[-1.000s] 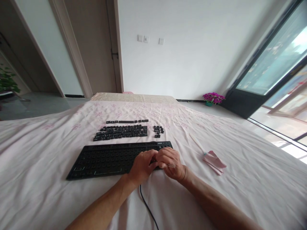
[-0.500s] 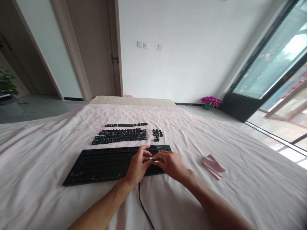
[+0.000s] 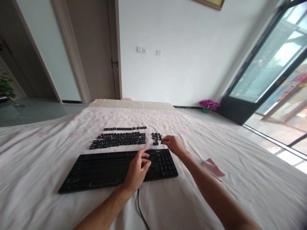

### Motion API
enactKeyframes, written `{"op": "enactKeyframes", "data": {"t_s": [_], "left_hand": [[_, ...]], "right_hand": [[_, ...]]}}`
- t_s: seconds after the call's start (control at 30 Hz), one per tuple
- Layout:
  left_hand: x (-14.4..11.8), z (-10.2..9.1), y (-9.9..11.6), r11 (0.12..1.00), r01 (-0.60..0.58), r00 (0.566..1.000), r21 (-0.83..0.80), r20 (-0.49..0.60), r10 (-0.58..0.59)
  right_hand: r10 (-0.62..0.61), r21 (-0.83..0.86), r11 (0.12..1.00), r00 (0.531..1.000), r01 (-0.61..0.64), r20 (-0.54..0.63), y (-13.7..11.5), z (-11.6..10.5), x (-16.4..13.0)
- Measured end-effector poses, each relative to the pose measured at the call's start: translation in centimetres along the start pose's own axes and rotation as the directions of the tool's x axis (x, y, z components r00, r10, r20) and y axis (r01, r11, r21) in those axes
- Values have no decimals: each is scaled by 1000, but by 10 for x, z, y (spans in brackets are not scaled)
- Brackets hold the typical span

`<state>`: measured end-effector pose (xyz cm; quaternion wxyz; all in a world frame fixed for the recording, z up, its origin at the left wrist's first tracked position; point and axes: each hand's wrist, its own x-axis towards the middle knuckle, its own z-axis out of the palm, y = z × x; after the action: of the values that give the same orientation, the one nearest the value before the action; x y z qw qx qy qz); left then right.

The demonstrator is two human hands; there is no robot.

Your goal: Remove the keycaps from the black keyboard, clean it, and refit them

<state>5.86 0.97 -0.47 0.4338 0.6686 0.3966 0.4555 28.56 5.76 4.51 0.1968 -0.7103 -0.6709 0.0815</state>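
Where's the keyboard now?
In the head view, the keyboard lies mostly left of centre on the pale cloth, partly hidden by the left hand, below the loose keycaps.

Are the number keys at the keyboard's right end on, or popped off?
On: rows of number keys show at the right end of the keyboard.

Both arms are bare down to the frame's bottom edge: the left forearm at lower centre-left, the right forearm at lower right. Each is smooth and rounded, narrowing toward the wrist. The left grip and right grip are bare, five-fingered hands.
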Motion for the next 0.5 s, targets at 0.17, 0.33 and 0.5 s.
{"op": "enactKeyframes", "data": {"t_s": [0.17, 0.33, 0.5], "left_hand": [[0, 0, -2, 1000, -17, 1000, 11, -3, 17], [0, -1, -3, 999, -27, 1000, 18, -4, 27], [-2, -4, -2, 1000, -24, 999, -4, -41, 24]], "right_hand": [[61, -24, 998, 997, -60, 41, 16, 16, 24], [44, 1, 999, 997, -44, 57, 18, 27, 25], [57, 23, 998, 998, -57, 35, 20, 17, 17]]}}
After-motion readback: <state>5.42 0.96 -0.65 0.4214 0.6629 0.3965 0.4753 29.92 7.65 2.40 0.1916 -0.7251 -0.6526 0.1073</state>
